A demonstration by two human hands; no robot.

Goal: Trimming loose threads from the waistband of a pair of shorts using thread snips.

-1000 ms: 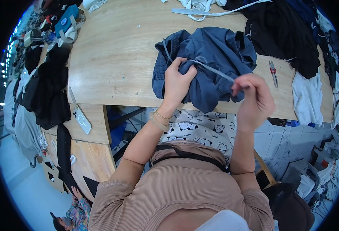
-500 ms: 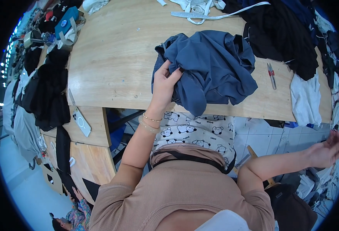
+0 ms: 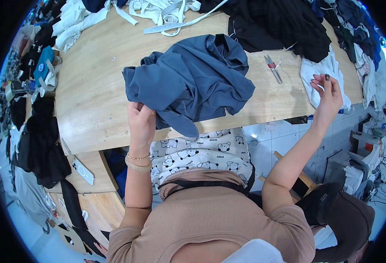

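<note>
A crumpled dark blue garment [image 3: 201, 79] with stitched seams lies on the wooden table in front of me. My left hand [image 3: 141, 120] pinches its near left edge, the fingertips partly hidden under the cloth. A narrow rounded flap of the garment hangs over the table's front edge. To the right, my right hand [image 3: 329, 94] is raised over a white cloth [image 3: 309, 70], fingers loosely bent and apart, with nothing visible in them. Thread snips [image 3: 273, 70] with a red part lie between the garment and the white cloth.
Black fabric [image 3: 280, 26] is heaped at the far right of the table [image 3: 92, 96]. White strips and a ruler [image 3: 155, 30] lie at the far edge. A phone [image 3: 83, 170] rests on a lower surface at left. Another person's hand [image 3: 100, 249] shows at lower left.
My right hand has come up and inward from the far right to above the white cloth. My left hand now grips the garment's edge lower down, and the garment lies turned differently. The view has shifted.
</note>
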